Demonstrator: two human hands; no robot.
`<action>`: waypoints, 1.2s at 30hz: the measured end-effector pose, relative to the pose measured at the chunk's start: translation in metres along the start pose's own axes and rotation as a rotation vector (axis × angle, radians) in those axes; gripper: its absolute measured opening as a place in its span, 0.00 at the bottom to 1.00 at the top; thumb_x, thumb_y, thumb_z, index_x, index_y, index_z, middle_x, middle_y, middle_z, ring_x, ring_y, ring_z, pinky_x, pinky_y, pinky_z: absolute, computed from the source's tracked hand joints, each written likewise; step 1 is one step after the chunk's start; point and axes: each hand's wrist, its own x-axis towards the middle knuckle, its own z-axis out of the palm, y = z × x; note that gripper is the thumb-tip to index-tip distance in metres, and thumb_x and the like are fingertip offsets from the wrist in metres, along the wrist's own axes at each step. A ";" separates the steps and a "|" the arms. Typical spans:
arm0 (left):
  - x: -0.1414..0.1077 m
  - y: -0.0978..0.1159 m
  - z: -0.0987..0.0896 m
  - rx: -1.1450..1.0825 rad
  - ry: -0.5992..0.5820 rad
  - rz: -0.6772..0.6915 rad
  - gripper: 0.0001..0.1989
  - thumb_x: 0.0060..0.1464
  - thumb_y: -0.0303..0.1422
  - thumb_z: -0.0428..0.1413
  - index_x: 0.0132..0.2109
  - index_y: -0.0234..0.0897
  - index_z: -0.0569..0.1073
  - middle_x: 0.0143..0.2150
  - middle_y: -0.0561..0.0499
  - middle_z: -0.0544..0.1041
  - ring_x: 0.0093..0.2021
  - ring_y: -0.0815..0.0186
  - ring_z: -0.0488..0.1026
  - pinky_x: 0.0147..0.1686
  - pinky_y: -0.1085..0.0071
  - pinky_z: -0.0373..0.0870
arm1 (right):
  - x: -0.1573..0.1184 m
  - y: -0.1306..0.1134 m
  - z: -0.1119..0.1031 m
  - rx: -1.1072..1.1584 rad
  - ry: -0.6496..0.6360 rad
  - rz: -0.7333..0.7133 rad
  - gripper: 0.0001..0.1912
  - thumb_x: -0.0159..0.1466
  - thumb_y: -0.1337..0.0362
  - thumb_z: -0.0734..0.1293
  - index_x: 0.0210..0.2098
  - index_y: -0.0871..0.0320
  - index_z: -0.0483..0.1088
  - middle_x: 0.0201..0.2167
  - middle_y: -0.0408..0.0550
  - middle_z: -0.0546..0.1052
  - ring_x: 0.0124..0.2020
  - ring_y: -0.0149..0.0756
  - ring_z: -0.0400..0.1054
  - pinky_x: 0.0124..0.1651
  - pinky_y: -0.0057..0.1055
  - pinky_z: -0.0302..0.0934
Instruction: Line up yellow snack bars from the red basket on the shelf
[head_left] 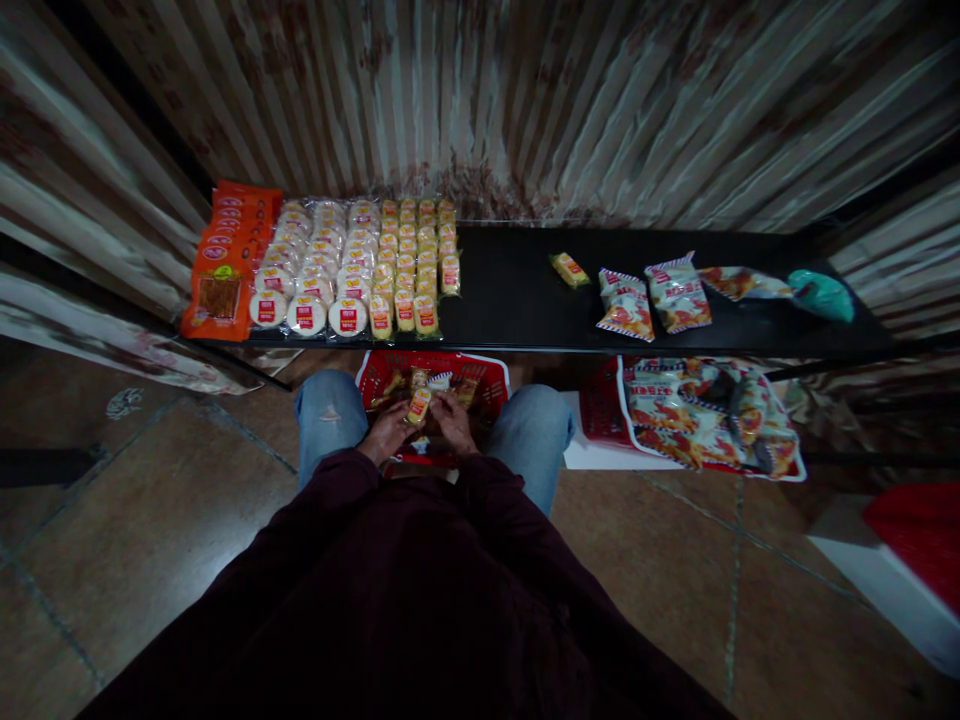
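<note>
Round white packs [306,314]: marked on red, too small for reading.
Yellow packs [419,406]: labelled, also not readable.
Orange bags [217,294]: printed, not readable.
Striped-edge bags [679,292]: lettered in red, too blurred.

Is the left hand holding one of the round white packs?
No, the left hand holds a small yellow pack over a red basket.

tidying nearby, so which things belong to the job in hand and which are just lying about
Likely in the job:
- held yellow snack packet
- left red basket
- matching yellow packets on black shelf

Seemingly lying about:
- teal packet
- red object, far right
</note>
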 end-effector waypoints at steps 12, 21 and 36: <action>0.004 -0.005 -0.006 0.107 0.084 0.027 0.13 0.49 0.28 0.61 0.44 0.36 0.71 0.35 0.49 0.77 0.30 0.72 0.73 0.34 0.75 0.70 | -0.005 -0.003 0.001 -0.031 -0.140 -0.003 0.23 0.46 0.48 0.72 0.37 0.53 0.73 0.35 0.46 0.77 0.36 0.37 0.72 0.45 0.40 0.68; -0.002 -0.003 -0.001 0.124 0.132 0.054 0.10 0.49 0.24 0.60 0.38 0.36 0.69 0.32 0.53 0.75 0.28 0.72 0.72 0.34 0.72 0.72 | -0.009 -0.005 0.002 -0.084 -0.176 -0.051 0.23 0.50 0.49 0.70 0.41 0.54 0.72 0.33 0.46 0.75 0.36 0.37 0.70 0.45 0.38 0.66; -0.007 -0.009 0.013 0.256 0.116 0.149 0.10 0.48 0.31 0.63 0.38 0.35 0.72 0.36 0.51 0.74 0.32 0.72 0.71 0.34 0.73 0.74 | -0.010 -0.007 0.003 -0.060 -0.088 -0.045 0.21 0.48 0.50 0.70 0.38 0.55 0.71 0.32 0.44 0.75 0.34 0.36 0.71 0.44 0.36 0.66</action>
